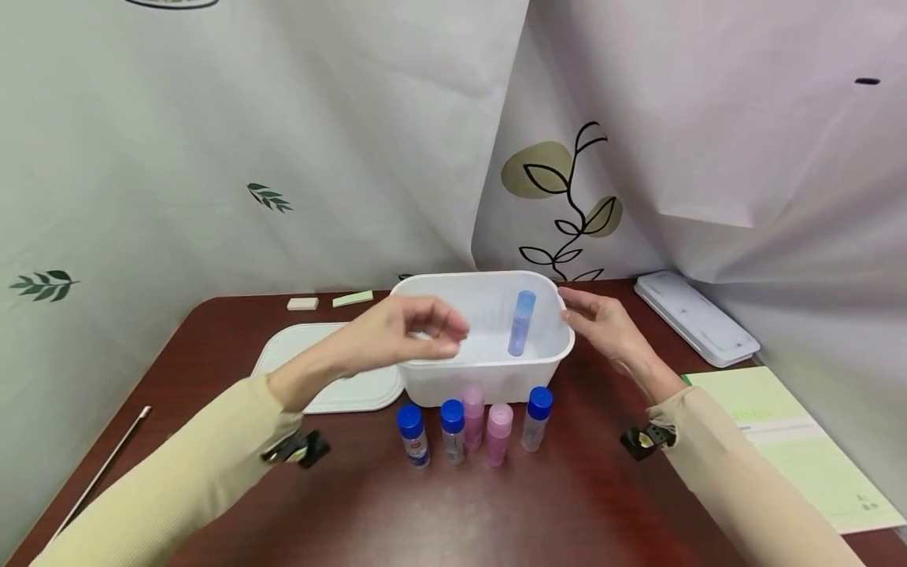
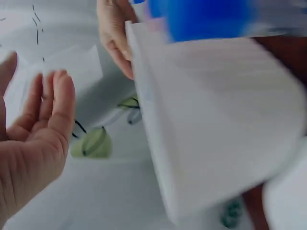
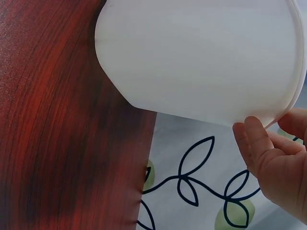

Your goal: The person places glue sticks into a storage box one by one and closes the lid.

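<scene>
Dark wood table [image 1: 581, 504]: white tub [image 1: 496, 378], lid [image 1: 298, 354], five bottles [image 1: 453, 429], maybe notepads [image 1: 329, 301].

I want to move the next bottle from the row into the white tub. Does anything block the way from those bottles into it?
Only the tub's front wall, behind the bottles; its top is open, left hand hovering over the front-left rim.

six bottles [image 1: 520, 323], one tub [image 1: 489, 370], one lid [image 1: 333, 378].

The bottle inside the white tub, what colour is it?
The bottle in the tub is light blue, clearest in the head view.
</scene>
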### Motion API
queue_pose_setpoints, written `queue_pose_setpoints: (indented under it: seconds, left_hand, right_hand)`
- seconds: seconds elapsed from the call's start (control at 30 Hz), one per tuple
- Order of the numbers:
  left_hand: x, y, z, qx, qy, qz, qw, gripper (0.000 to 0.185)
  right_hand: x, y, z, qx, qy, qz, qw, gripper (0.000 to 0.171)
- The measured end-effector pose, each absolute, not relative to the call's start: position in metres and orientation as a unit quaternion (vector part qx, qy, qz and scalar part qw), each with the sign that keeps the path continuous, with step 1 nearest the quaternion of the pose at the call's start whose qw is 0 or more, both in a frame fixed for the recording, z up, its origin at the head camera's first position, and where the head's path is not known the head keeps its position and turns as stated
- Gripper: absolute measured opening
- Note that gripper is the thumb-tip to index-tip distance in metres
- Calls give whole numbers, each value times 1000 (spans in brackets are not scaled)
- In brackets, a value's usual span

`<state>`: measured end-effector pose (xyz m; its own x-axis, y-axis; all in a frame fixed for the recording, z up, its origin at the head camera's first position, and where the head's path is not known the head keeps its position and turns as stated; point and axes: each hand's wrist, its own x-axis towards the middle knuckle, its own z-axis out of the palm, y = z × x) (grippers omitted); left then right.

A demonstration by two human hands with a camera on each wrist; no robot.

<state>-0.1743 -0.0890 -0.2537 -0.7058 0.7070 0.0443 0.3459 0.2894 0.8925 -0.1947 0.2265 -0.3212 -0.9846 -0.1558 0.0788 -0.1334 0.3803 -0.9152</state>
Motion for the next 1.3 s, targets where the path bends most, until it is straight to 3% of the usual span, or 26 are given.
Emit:
queue_pose_setpoints:
  seconds: [0.2,0.47,0.7,0.83,1.13,1.3]
  left_hand:
    - [-152,-128,-295,335,727,544,252,38]
    - [-147,-140,-333,334,693,565,299,46]
    - [-149,-140,-342,349,688,566,289,36]
    - [-154,-141,-323,363,708,545,265,33]
    - [-182,-119,-235,310,752,553,181,38]
    - [-203,-86,-221,273,746,591,141,37]
  right_hand:
    - [-194,227,-320,-89,836,-541,14,48]
    - [-194,227,-321,-91,834,-544,12,47]
    - [-195,228,-321,-88,835,-544,12,47]
    - [-196,228,-322,-87,834,-545,12,46]
    - [-195,228,-321,-83,834,-545,10,46]
    - [-194,227,-321,-88,832,-548,9,47]
